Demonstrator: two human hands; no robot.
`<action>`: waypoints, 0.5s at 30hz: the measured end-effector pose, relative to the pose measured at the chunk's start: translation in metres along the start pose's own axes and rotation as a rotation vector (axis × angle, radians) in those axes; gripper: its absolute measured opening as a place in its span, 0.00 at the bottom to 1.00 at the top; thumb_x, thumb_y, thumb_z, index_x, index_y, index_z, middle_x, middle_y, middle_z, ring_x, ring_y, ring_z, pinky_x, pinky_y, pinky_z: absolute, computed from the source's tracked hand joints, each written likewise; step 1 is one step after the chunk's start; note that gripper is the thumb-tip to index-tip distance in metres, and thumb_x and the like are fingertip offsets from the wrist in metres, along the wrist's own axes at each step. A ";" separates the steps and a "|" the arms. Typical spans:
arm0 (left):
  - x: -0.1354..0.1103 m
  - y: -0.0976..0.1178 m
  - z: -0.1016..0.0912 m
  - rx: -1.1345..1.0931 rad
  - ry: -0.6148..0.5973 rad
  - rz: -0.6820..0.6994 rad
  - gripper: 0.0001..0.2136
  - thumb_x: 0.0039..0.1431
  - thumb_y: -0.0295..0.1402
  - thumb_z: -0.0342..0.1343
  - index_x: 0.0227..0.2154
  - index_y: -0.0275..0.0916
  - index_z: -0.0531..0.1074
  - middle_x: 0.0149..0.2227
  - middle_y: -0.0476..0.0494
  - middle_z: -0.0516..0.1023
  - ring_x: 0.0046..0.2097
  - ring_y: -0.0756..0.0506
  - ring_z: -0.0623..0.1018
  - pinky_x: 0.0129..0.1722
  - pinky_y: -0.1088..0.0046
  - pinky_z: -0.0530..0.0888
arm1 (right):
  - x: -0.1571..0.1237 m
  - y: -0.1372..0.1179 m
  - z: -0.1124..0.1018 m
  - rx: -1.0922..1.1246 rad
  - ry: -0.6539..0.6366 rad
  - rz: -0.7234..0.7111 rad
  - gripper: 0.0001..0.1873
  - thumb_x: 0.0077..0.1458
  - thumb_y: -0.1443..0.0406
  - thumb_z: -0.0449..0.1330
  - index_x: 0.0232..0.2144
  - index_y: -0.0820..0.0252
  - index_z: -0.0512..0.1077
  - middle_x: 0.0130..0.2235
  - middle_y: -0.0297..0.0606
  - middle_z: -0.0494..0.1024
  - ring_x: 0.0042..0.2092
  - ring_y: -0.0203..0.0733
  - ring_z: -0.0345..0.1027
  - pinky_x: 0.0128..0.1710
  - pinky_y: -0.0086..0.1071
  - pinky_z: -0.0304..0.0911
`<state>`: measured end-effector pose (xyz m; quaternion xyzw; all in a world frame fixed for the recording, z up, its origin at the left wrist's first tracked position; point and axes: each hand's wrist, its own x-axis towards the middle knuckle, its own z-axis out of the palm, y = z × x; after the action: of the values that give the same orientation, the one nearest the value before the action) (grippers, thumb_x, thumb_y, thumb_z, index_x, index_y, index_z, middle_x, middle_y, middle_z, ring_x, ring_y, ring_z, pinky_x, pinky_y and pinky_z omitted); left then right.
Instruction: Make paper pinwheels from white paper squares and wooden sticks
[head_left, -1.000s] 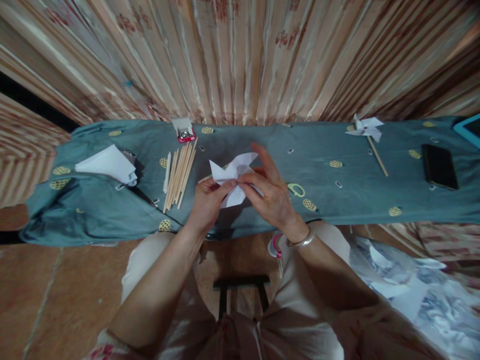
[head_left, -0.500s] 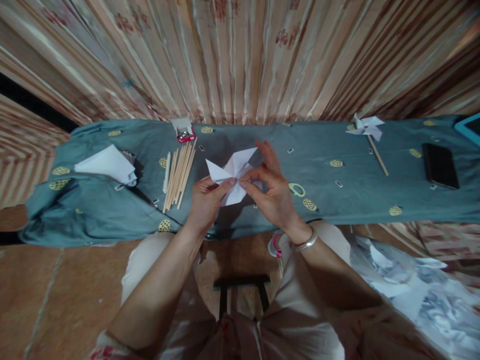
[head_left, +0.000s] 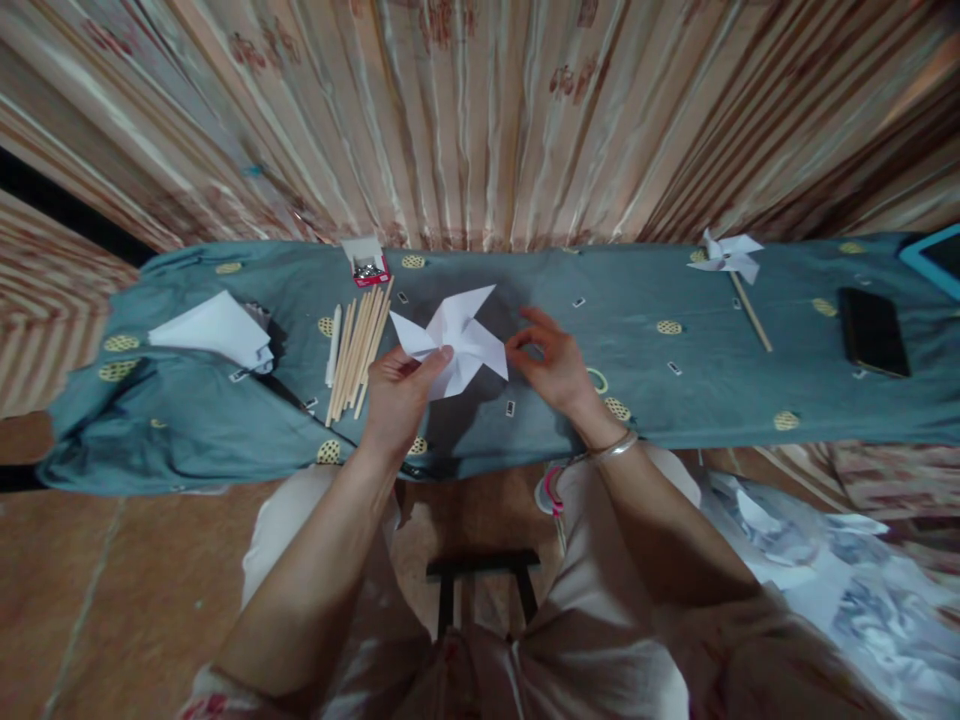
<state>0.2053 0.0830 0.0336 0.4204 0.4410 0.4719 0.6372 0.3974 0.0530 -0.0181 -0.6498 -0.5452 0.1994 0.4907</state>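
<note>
My left hand (head_left: 397,395) pinches a white paper pinwheel (head_left: 459,335) near its centre, thumb on top and fingers beneath. The pinwheel's blades are folded inward and no stick shows on it. Just right of it is my right hand (head_left: 553,365), thumb and index finger brought together at the tip of the right blade. Whether those fingertips touch the blade or hold something small, I cannot make out. Left of my left hand lie several wooden sticks (head_left: 364,335) and a white stick (head_left: 334,345). A small red and white box (head_left: 380,275) of shiny metal pieces stands behind them.
Folded white paper (head_left: 214,335) lies at the left on the green cloth (head_left: 465,445). Part of a pale green ring (head_left: 598,380) shows behind my right wrist. Farther right are a pinwheel on a stick (head_left: 729,255), a black phone (head_left: 874,332) and a blue-edged device (head_left: 937,262).
My right hand has moved off the pinwheel's centre to its right side. The pinwheel, still in my left hand, has shifted slightly left and its centre is more exposed.
</note>
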 end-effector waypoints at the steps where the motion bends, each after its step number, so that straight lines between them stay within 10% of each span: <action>1: 0.000 0.001 0.000 0.023 0.003 0.012 0.12 0.37 0.39 0.73 0.26 0.40 0.81 0.29 0.48 0.83 0.32 0.46 0.80 0.36 0.69 0.76 | -0.001 0.004 0.003 -0.050 -0.027 -0.024 0.01 0.48 0.67 0.64 0.25 0.57 0.76 0.56 0.43 0.75 0.63 0.53 0.63 0.64 0.56 0.56; 15: 0.002 -0.011 -0.003 0.307 -0.057 0.206 0.08 0.44 0.34 0.69 0.31 0.40 0.84 0.31 0.47 0.84 0.33 0.46 0.78 0.37 0.72 0.74 | -0.022 -0.070 -0.012 0.000 0.063 -0.204 0.04 0.56 0.59 0.65 0.31 0.51 0.77 0.64 0.34 0.67 0.71 0.51 0.46 0.69 0.53 0.50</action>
<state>0.2053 0.0833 0.0217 0.5688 0.4441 0.4498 0.5262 0.3641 0.0223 0.0410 -0.5969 -0.5928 0.1276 0.5254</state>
